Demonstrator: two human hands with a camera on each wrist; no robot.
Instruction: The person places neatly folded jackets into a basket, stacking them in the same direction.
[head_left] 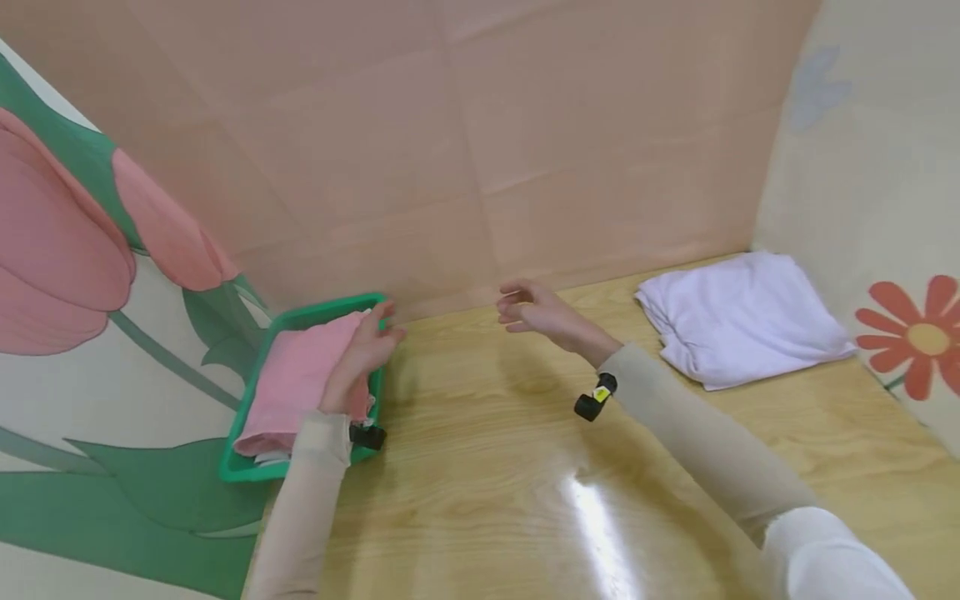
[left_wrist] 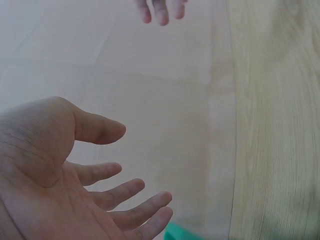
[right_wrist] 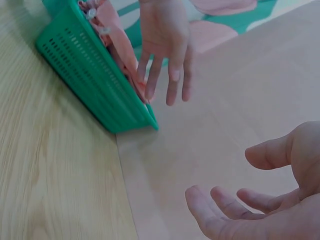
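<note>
My left hand [head_left: 363,354] hovers over the right side of a green basket [head_left: 378,300], fingers spread and slightly bent, holding nothing. Inside the basket lies a folded pink cloth [head_left: 296,375], with some white material peeking out under its edges. My right hand [head_left: 551,318] is held above the wooden table to the right of the basket, its fingers loosely bent and nothing in them. In the right wrist view, the basket's slotted wall [right_wrist: 82,65] shows, with pink fabric [right_wrist: 117,35] along its rim. A folded white cloth [head_left: 742,321] lies at the right, beyond my right hand.
The wooden table [head_left: 465,467] runs up to a pinkish-beige sheet [head_left: 465,167] at the back. A wall panel with painted tulips [head_left: 60,242] stands on the left, close to the basket. On the right is a pale wall with a red flower [head_left: 896,333].
</note>
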